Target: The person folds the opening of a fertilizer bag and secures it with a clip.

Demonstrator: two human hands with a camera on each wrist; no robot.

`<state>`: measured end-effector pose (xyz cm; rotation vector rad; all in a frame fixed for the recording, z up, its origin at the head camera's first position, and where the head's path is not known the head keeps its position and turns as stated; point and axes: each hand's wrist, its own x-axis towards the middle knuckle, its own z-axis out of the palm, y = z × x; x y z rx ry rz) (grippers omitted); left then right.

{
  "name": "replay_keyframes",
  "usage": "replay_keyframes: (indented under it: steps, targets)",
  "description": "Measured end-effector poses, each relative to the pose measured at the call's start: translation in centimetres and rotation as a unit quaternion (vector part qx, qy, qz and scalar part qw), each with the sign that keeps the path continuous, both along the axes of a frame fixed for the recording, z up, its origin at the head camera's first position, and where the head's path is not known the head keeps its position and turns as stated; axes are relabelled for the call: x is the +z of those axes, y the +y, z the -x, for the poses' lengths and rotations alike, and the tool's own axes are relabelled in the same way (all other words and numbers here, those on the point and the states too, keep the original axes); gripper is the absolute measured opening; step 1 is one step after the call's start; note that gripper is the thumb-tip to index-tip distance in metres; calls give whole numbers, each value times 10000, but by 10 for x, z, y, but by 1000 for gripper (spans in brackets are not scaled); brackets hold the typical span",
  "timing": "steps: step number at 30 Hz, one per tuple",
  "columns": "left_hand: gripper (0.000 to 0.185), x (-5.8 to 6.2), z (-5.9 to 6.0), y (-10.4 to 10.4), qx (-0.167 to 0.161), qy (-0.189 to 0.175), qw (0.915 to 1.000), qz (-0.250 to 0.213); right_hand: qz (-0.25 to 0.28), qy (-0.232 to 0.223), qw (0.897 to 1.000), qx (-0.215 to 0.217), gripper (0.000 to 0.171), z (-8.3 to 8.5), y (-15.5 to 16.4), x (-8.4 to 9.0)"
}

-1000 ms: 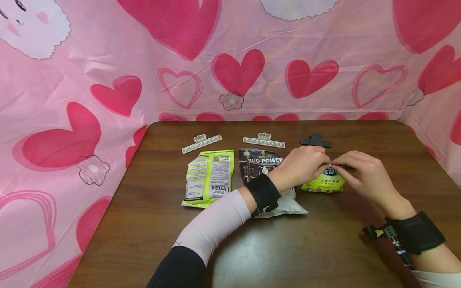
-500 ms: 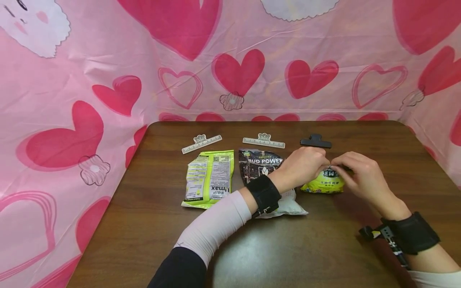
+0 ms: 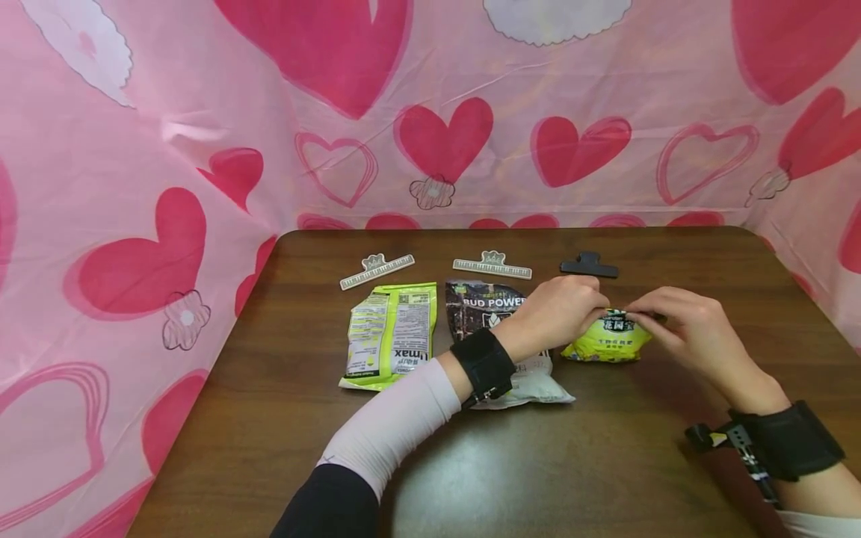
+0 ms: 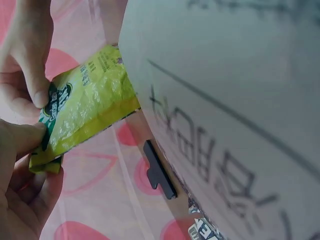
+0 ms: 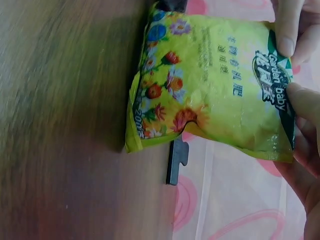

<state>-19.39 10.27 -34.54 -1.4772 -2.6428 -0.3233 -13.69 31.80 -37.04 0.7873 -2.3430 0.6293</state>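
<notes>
A small yellow-green pouch (image 3: 608, 340), marked "Garden baby" with printed flowers low on its front, stands upright between both hands. My left hand (image 3: 565, 310) pinches one top corner; in the left wrist view a folded-over flap (image 4: 46, 166) of the pouch shows between its fingers. At the opposite end of the top edge, my right hand (image 3: 686, 325) pinches with thumb and fingers. The right wrist view shows both thumbs over the dark green top band (image 5: 281, 100). Behind the pouch lies a black clip (image 3: 589, 265).
A black-and-white "BUD POWER" bag (image 3: 538, 385) lies partly under my left forearm. Left of it is a green-and-white packet (image 3: 390, 336). Two pale ruler-marked clips, one left (image 3: 377, 270) and one central (image 3: 492, 264), lie behind them on the wooden table (image 3: 592, 463).
My hands have drawn slightly apart along the pouch's top edge, left hand leftward and right hand rightward. More of the dark label shows between them. The other bags and clips stay put.
</notes>
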Motion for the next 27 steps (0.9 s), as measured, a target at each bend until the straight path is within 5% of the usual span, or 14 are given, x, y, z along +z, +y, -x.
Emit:
replay_keyframes:
  steps: [27]
  targets:
    - [21,-1,2,-6,-125,-335,9991,-233,89,101,9998,-121,36,1,-3,-5]
